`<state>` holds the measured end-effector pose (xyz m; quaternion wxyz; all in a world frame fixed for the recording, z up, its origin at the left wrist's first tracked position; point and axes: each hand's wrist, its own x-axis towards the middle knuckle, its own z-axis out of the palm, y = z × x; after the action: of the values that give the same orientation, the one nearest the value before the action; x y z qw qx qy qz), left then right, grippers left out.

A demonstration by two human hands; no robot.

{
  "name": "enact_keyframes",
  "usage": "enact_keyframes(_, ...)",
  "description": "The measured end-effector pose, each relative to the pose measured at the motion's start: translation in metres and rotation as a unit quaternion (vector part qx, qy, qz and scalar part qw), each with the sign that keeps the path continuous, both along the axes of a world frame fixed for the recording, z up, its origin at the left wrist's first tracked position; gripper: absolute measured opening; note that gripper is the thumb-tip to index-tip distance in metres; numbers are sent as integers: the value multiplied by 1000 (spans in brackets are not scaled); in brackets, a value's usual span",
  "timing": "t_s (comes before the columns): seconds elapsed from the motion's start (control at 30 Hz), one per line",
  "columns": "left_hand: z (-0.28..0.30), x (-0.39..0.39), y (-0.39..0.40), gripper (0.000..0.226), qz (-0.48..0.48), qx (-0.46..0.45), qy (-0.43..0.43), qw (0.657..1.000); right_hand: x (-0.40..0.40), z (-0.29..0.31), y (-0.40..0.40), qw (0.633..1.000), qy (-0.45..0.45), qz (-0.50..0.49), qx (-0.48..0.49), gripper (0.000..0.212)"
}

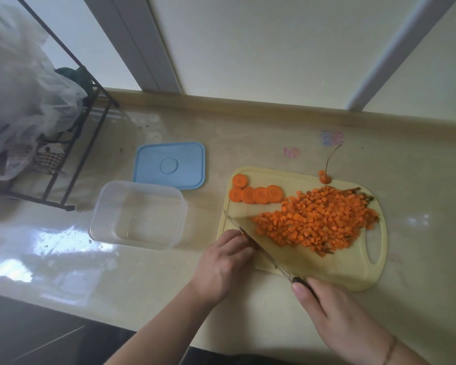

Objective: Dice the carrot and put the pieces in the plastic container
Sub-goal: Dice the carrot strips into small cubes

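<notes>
Right hand (334,312) clamps the knife (261,248), left hand (221,264) curls beside it; loose diced carrot (319,219) scatters easily, so scoop underneath.

A glossy beige countertop (248,133) carries everything. On it lie a pale yellow cutting board (334,270) at the right, a clear plastic container (138,214) just left of the board, and a blue lid (169,165) behind the container, its near edge hidden by the container's rim. A black wire rack (71,143) stands at the far left.
</notes>
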<state>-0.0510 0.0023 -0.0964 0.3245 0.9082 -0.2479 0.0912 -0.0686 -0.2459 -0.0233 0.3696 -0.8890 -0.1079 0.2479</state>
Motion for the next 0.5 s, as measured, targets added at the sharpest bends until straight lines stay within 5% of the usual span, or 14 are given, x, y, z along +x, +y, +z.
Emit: enact_keyframes(0.5,-4,-2,0,19,17,-19,7,1000,22,-15,13,1000,10,-17,-4,71)
